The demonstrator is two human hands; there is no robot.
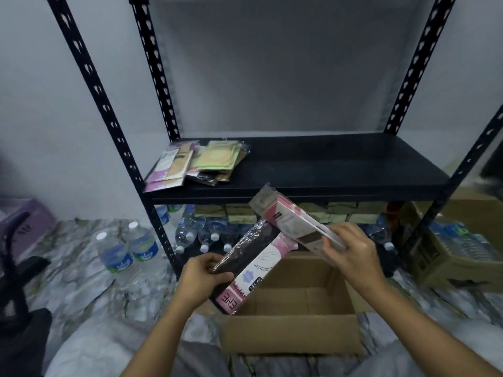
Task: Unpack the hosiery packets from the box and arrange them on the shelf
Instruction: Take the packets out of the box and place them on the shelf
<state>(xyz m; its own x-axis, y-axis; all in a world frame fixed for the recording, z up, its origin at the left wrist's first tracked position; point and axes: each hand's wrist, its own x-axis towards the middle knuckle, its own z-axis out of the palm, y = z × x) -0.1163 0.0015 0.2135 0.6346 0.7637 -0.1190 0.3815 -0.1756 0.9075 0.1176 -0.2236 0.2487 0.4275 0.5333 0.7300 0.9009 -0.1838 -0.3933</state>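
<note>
Open box [291, 333] sits by my knees, looking empty. My left hand [202, 278] grips the dark packet [253, 265] and my right hand [351, 248] pinches the pink packet [288, 216], fanned apart, presumably to sort them beside the stacked packets [196, 164] at the left end of the shelf [340, 164].

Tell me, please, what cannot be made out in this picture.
Head view:
- Small print on the left packet (left hand) and right packet (right hand): blurred.
- Near part of the box floor: hidden by its near wall.
- Number of stacked packets on the shelf: lower ones covered by upper ones.
</note>
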